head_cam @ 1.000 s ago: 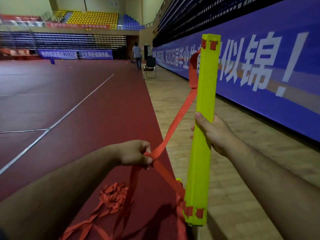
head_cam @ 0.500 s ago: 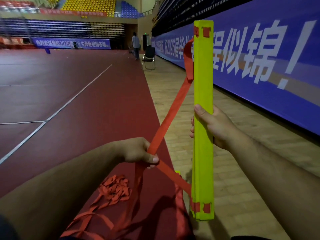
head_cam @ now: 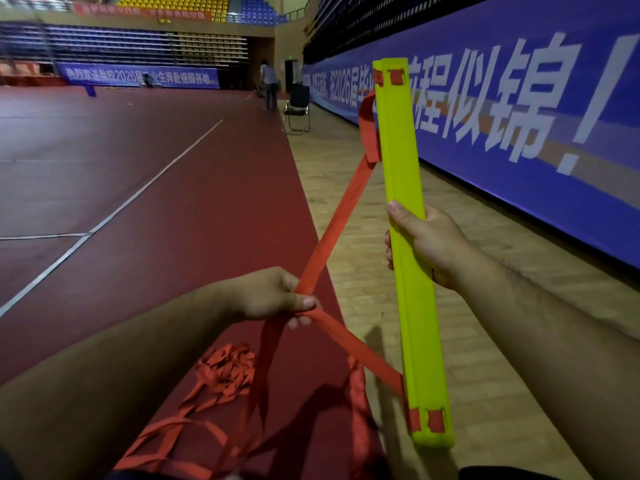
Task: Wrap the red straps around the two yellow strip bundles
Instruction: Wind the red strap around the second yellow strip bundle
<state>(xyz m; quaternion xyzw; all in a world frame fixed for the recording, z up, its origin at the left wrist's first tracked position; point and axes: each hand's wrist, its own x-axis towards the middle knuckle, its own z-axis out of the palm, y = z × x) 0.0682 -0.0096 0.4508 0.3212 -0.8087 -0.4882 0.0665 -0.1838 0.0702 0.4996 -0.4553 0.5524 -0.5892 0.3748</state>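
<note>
My right hand (head_cam: 427, 242) grips a long yellow strip bundle (head_cam: 403, 188) around its middle and holds it nearly upright, top tilted slightly left. Small red tabs show near both of its ends. A red strap (head_cam: 341, 206) runs from the bundle's upper part down to my left hand (head_cam: 277, 296), which pinches it between thumb and fingers. From there another stretch of red strap (head_cam: 360, 351) runs to the bundle's lower end. Loose red strap (head_cam: 225, 372) lies piled on the floor below my left arm. Only one bundle is in view.
I am at the border of a dark red sports floor (head_cam: 138, 202) and wooden flooring (head_cam: 485, 358). A blue banner wall (head_cam: 519, 116) runs along the right. A folding chair (head_cam: 298, 105) and a standing person (head_cam: 269, 84) are far ahead.
The bundle has swung from leaning right to leaning slightly left at its top. My left hand keeps pinching the strap and has shifted a little toward the bundle.
</note>
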